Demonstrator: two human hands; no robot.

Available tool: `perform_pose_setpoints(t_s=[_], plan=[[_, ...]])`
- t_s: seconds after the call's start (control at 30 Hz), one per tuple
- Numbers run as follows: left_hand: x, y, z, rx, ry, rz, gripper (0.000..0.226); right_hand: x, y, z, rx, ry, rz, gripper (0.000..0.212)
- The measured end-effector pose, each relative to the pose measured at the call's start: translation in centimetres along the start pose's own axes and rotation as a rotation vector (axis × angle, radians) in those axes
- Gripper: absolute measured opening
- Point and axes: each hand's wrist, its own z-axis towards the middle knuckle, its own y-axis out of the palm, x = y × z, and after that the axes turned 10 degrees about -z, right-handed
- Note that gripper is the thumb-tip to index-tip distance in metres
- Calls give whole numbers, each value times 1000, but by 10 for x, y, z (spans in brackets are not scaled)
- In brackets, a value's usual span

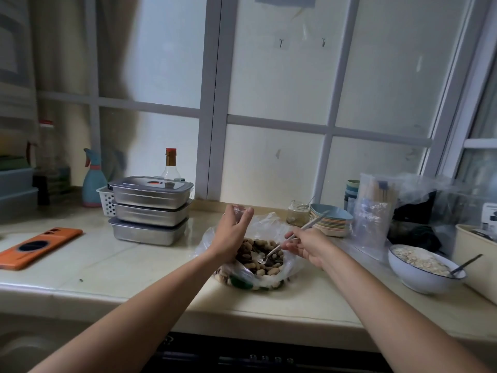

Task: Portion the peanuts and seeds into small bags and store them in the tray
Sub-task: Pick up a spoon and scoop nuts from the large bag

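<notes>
A clear plastic bag (291,261) full of peanuts in the shell (269,269) lies open on the counter in front of me. My left hand (232,234) hovers over the bag's left side, fingers curled around something small and clear at its fingertips, probably a small bag (239,211). My right hand (306,244) grips a long metal spoon (289,242), whose bowl rests among the peanuts. A white bowl (419,277) of pale seeds with a spoon in it stands to the right. Three steel lidded trays (150,211) are stacked to the left.
An orange phone (37,247) lies at the far left of the counter. Behind the peanuts are a glass jar (297,214), stacked pastel dishes (332,224) and a clear bag of sticks (375,211). A spray bottle (92,181) and a sauce bottle (170,164) stand by the window.
</notes>
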Motion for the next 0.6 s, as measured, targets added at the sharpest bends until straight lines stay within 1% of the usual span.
perform_pose_setpoints(t_s=[0.2, 0.43, 0.53, 0.6], plan=[[2, -11, 4, -101, -22, -7, 41, -10, -6, -2, 68, -45, -89, 34], [10, -20, 8, -216, -79, 74, 47, -39, -19, -4, 131, -125, -142, 35], [16, -21, 8, -271, -104, 96, 39, -54, -23, -4, 166, -143, -156, 33], [19, -20, 8, -281, -102, 123, 37, -64, -27, -3, 190, -155, -160, 33]])
